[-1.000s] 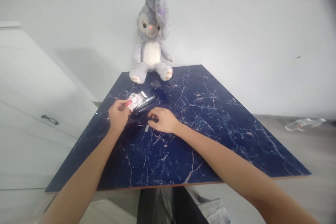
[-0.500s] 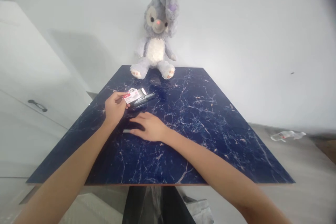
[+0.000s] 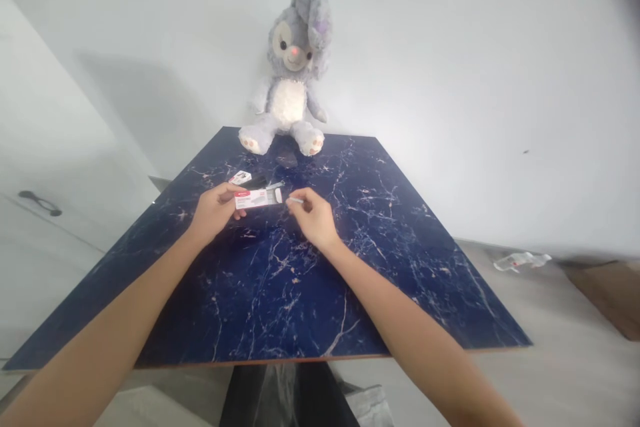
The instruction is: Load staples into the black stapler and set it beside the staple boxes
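My left hand [image 3: 216,211] grips a small white-and-red staple box [image 3: 253,199] by its left end. The box lies level, with its open flap end facing right. Just right of that end, my right hand [image 3: 315,215] pinches a short silvery staple strip [image 3: 296,199] between thumb and fingers. A narrow gap separates strip and box. Behind the box lies a dark, slim object [image 3: 257,182], partly hidden, perhaps a stapler. Next to it, a second small white box [image 3: 241,177] shows above my left hand.
A grey plush rabbit [image 3: 289,100] sits at the far edge of the dark blue marbled table [image 3: 375,260], against the wall. To the left stands a white cabinet with a dark handle [image 3: 40,203]. Clear plastic packaging [image 3: 521,261] lies on the floor to the right.
My right hand has lifted the staple strip off the table and brought it up to the box's open end. My left hand has turned the box level. The view has shifted slightly.
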Available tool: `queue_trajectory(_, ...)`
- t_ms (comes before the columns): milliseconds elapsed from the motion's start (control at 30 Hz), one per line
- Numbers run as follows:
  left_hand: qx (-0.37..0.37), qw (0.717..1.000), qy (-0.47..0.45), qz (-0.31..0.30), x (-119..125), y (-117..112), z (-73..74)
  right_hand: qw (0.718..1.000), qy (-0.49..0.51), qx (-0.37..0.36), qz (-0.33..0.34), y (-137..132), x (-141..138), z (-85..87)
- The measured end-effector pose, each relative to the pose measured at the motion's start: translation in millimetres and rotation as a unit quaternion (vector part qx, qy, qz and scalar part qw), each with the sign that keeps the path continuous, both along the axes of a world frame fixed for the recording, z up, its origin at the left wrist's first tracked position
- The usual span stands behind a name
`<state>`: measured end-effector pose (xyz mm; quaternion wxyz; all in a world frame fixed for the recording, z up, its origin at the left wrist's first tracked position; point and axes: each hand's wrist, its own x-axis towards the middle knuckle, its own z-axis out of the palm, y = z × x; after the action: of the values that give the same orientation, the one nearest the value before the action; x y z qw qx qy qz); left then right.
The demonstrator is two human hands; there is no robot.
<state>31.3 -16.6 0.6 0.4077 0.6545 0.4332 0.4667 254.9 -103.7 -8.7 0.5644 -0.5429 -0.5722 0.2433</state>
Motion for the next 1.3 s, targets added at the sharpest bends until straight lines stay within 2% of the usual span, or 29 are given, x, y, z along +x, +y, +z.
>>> queue_trajectory(100,-0.029,0.999,0.005,-0.032,6,-4,-1.6,0.991,0.117,-0.054,-0.024,14,18,-6.7)
queue_trajectory(233,-0.060,0.995,0.033,-0.066,7,-3,-6.3,0.971,0.217,-0.102,-0.002,22,20,-12.8)
queue_trajectory(300,-0.075,0.993,0.047,-0.077,5,-1,-9.8,0.967,0.234,-0.105,0.016,21,18,-12.1)
queue_trajectory(433,-0.101,0.991,0.028,-0.079,4,3,-14.2,0.992,0.110,-0.060,0.019,14,18,-7.0)
queue_trajectory(533,-0.117,0.990,-0.001,-0.073,5,2,-14.0,1.000,0.000,-0.016,0.002,8,16,-2.3)
queue_trajectory(733,-0.153,0.982,-0.020,-0.109,5,-4,-6.5,0.974,-0.205,0.084,0.041,1,7,2.1)
queue_trajectory(867,-0.165,0.977,-0.028,-0.131,4,-7,-0.7,0.957,-0.275,0.076,0.057,4,10,-1.6)
queue_trajectory(967,-0.174,0.974,-0.031,-0.139,4,-9,0.5,0.954,-0.280,0.079,0.074,6,15,-1.6)
queue_trajectory(1100,-0.180,0.973,-0.033,-0.142,3,-7,-3.0,0.972,-0.215,0.088,0.050,5,17,1.6)
queue_trajectory(1300,-0.194,0.964,-0.073,-0.165,2,-4,-7.2,0.971,-0.223,0.085,0.023,6,17,-2.5)
